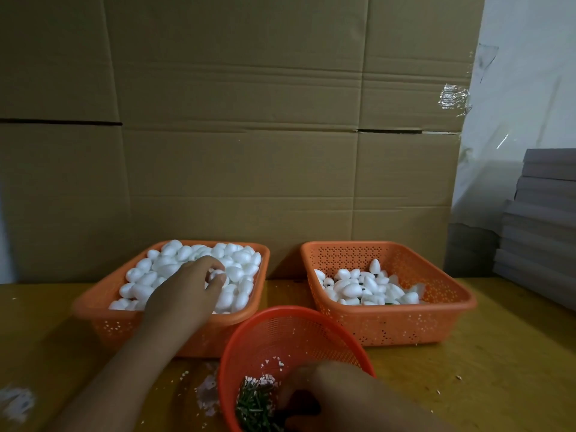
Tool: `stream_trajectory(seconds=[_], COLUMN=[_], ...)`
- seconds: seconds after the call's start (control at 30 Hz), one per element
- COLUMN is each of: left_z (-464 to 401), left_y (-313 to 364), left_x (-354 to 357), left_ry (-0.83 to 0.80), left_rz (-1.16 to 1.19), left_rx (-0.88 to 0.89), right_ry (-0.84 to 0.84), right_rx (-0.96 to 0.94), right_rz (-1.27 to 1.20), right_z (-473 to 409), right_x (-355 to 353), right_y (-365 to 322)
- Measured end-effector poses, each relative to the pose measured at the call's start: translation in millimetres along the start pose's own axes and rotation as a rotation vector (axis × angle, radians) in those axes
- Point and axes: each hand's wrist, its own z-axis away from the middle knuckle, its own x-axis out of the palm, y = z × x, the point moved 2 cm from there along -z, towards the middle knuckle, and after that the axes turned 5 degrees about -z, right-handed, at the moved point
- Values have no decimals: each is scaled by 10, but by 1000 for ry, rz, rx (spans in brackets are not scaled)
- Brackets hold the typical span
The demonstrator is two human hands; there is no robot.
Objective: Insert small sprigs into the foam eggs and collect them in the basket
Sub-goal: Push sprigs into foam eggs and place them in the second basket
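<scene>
Nearest, the right hand (314, 397) was curled down in the round red basket (311, 325), its fingertips among the green sprigs (255, 403); whether it pinched one could not be told. Farther out, the left hand (187, 291) reached forward over the full orange basket (103, 319), thumb and fingers pinching one foam egg (216, 275), long axis unclear. The finished eggs (361, 288) lay in the other orange basket (405, 325), beyond the right hand, so the egg would probably come back toward the sprigs.

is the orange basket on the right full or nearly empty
Partly filled: foam eggs cover only the floor of the right basket; its walls stand bare above.
</scene>
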Motion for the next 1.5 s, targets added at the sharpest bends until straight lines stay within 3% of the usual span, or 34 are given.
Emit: stream_trajectory(seconds=[0.07, 0.13, 0.23, 0.3, 0.43, 0.6, 0.7, 1.0, 1.2, 1.5], left_z=[34, 77, 228, 385, 603, 570, 589, 574, 527, 529], left_y=[126, 298, 623, 807, 895, 768, 799, 786, 774, 812], left_x=[-63, -109, -54, 85, 411, 462, 464, 449, 403, 377], left_ry=[80, 73, -100, -276, -542, -619, -672, -587, -429, -488], left_rz=[34, 277, 832, 953, 894, 811, 803, 900, 874, 963], left_rx=[37, 39, -21, -22, 17, -43, 11, -33, -18, -21], right_ry=[5, -7, 12, 37, 35, 89, 106, 127, 183, 200], right_rx=[8, 48, 31, 38, -3, -26, -25, -30, -97, -113], right_rz=[-16, 5, -11, 24, 61, 61, 7, -6, 23, 29], right_z=[22, 20, 12, 41, 8, -27, 18, -9, 34, 37], right_x=[-9, -23, -26, -10, 24, 23, 55, 30, -10, -20], right_y=[-25, -26, -35, -31, -45, -25, 38, 38, -26, -34])
